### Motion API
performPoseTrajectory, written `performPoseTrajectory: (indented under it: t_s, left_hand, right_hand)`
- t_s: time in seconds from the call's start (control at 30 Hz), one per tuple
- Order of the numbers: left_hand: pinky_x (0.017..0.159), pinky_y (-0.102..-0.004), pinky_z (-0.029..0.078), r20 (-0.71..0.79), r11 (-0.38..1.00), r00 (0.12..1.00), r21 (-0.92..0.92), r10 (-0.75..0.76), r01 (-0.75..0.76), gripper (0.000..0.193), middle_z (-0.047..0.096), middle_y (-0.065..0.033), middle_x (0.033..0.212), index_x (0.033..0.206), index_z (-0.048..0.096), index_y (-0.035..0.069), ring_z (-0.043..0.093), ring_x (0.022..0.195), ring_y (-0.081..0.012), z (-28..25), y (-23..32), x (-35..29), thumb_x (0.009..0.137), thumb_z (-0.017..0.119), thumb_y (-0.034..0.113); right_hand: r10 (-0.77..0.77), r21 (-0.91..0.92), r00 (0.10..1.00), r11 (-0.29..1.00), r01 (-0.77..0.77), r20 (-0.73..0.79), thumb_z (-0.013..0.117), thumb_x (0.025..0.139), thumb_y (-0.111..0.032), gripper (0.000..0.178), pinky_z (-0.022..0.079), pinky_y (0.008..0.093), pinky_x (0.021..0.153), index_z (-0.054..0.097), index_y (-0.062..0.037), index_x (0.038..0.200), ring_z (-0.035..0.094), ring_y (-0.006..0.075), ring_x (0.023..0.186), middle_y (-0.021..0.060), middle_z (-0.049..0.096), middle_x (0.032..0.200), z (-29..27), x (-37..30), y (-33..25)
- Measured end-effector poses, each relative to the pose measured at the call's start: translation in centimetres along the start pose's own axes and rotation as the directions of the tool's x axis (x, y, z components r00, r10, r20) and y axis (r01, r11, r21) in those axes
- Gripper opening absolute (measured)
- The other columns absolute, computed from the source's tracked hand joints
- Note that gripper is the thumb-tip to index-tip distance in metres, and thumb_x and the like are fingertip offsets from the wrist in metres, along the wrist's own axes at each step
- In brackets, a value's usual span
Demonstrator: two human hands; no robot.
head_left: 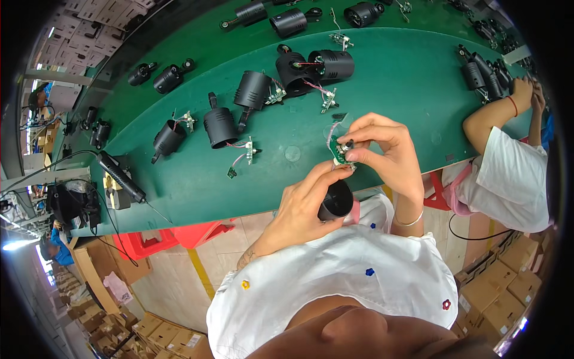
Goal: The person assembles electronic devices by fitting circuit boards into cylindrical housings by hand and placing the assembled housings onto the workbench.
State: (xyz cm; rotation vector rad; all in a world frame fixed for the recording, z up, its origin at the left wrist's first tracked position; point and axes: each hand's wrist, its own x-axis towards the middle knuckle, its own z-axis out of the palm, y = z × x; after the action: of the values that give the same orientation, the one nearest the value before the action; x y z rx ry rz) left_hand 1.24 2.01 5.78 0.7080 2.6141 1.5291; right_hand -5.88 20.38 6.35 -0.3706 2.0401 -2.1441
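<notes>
My left hand [302, 206] is wrapped round a black cylindrical housing [336, 202] near the table's front edge, its dark open end showing. The fingertips of that hand also reach the lower edge of a small green circuit board [339, 157]. Thumb and fingers of my right hand [385, 146] pinch this board from the right, by a small black knob-like part. Pink and white wires [330, 136] loop up from the board. Exactly where the wires join the housing is hidden by my hands.
Several black housings [220, 125] with wired boards lie across the green table [281, 185]. At the left, a corded electric screwdriver [122, 178] rests on a block. On the right, a co-worker's arms [496, 113] reach toward more housings [483, 75]. Red stools [197, 233] stand below the edge.
</notes>
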Motion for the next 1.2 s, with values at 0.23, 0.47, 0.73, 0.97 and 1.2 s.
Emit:
performPoseTrajectory:
  t_s: [0.23,0.47,0.73,0.97,1.2]
  left_hand:
    - [0.082,-0.0367,0.048,0.015,0.996,0.997,-0.046,-0.072,0.073,0.066,0.054,-0.015,0.122,0.121,0.055,0.006,0.058,0.099,-0.0279,0.0,-0.1,-0.2,0.06,0.08,0.009]
    - [0.073,-0.032,0.049,-0.268,0.956,0.963,-0.289,-0.03,-0.051,0.066,0.053,-0.0131,0.118,0.115,0.05,0.004,0.058,0.09,-0.0252,1.3,-1.6,0.4,0.059,0.085,0.011]
    - [0.079,-0.0312,0.05,-0.216,0.929,0.951,-0.342,-0.223,0.14,0.069,0.057,-0.0129,0.109,0.11,0.049,0.002,0.06,0.088,-0.0236,0.9,-1.9,0.0,0.054,0.088,0.013]
    - [0.084,-0.0304,0.049,-0.202,0.882,0.927,-0.422,-0.317,0.209,0.072,0.058,-0.0106,0.105,0.115,0.048,0.001,0.059,0.09,-0.0207,1.1,-1.4,0.0,0.052,0.083,0.008]
    - [0.082,-0.029,0.051,-0.334,0.988,0.936,-0.142,-0.11,0.066,0.075,0.058,-0.011,0.105,0.12,0.046,0.0,0.061,0.091,-0.0204,1.4,-1.2,0.6,0.052,0.079,0.004]
  right_hand:
    - [-0.054,0.032,0.998,0.998,0.053,0.026,0.076,0.064,0.009,0.023,0.043,0.022,0.066,0.075,-0.0038,0.083,0.053,0.0117,0.072,0.004,0.063,0.084,-0.4,0.7,0.8]
    - [-0.111,0.191,0.993,0.974,0.119,-0.05,0.075,0.063,0.012,0.027,0.046,0.0212,0.068,0.076,-0.0032,0.085,0.055,0.0127,0.072,0.0071,0.064,0.085,-0.2,0.6,1.2]
    - [-0.16,0.289,0.987,0.946,0.146,0.026,0.072,0.064,0.015,0.028,0.049,0.0224,0.068,0.075,-0.0022,0.086,0.055,0.0138,0.072,0.009,0.064,0.085,0.7,-0.3,0.6]
    - [-0.247,0.131,0.964,0.963,0.235,0.093,0.072,0.064,0.011,0.025,0.046,0.0224,0.063,0.076,-0.0031,0.084,0.053,0.0127,0.07,0.0069,0.065,0.083,1.3,-0.7,0.1]
    - [-0.315,-0.058,0.946,0.946,0.32,0.075,0.072,0.063,0.009,0.023,0.042,0.022,0.06,0.076,-0.0044,0.081,0.052,0.0126,0.07,0.005,0.065,0.08,2.1,-1.1,0.0]
